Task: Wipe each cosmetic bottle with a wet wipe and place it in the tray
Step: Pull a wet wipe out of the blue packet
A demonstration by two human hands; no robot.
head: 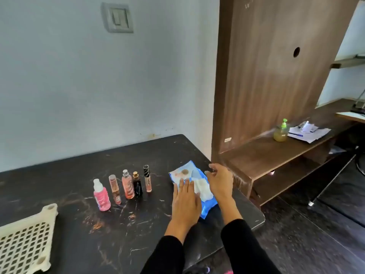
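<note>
Five cosmetic bottles (126, 186) stood upright in a row near the middle of the dark worktop (79, 167), none of them held. Blue wet wipe pack (194, 191) lay near the right edge. Left hand (185, 200) pressed flat on the pack, fingers straight. Right hand (220, 180) hovered over the pack's right side, fingers loosely curled; grip on the white wipe (202, 189) could not be told. Cream lattice tray (25, 240) sat at the near left corner.

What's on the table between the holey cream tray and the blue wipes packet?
In the head view, five small cosmetic bottles stand in a row on the dark marbled table, between the cream lattice tray and the blue wet-wipe packet.
</note>
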